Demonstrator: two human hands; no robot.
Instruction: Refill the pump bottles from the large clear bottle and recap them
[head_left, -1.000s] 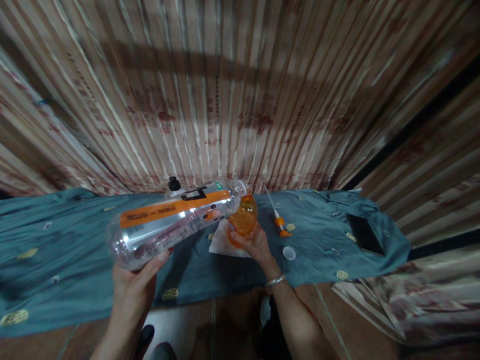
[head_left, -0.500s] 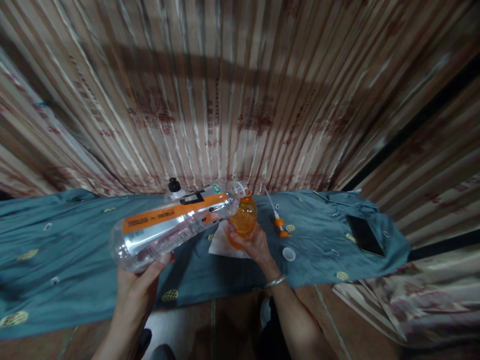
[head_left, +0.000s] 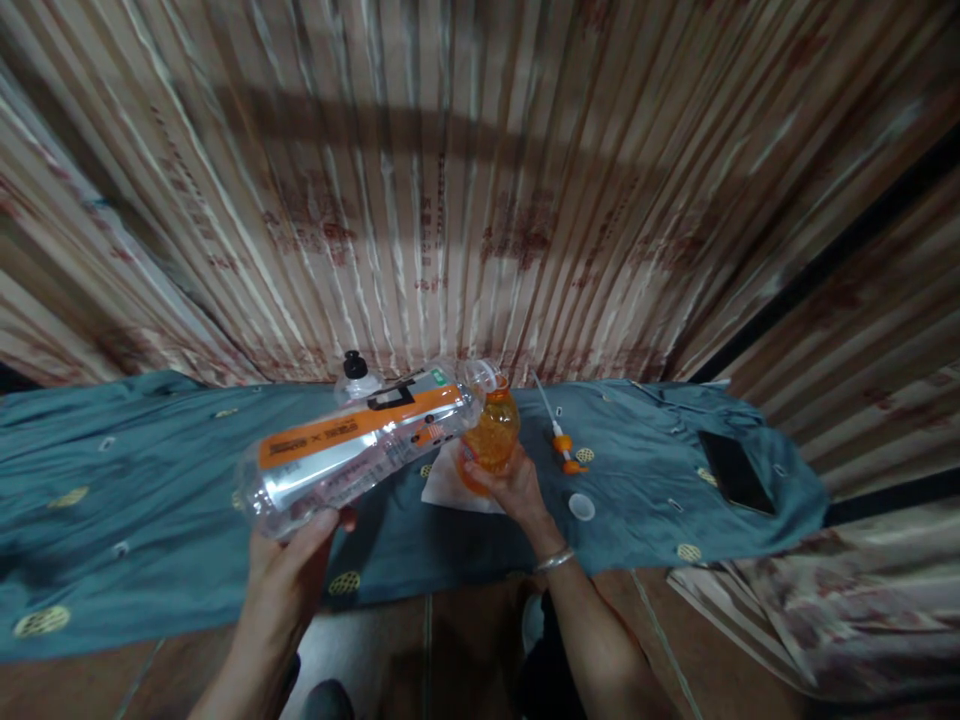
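Observation:
A large clear plastic bottle (head_left: 360, 450) with an orange and silver label is tilted, its neck lower-right of nothing else but at the mouth of an orange bottle (head_left: 493, 430). My left hand (head_left: 300, 550) is wrapped round the clear bottle's base. Around the orange bottle's side my right hand (head_left: 514, 485) is closed; a bracelet circles that wrist. Under the orange bottle lies a white tissue (head_left: 450, 490). An orange pump head (head_left: 564, 450) with a thin tube rests to the right, and a small white cap (head_left: 581, 507) sits below it.
A clear bottle with a black top (head_left: 355, 375) stands behind the tilted one. At the right of the teal cloth (head_left: 172, 500) lies a black phone (head_left: 735, 470). A striped, patterned curtain (head_left: 450, 200) hangs behind.
The whole view has shifted slightly. Both hands keep their hold, and the clear bottle stays tilted at the orange bottle's mouth.

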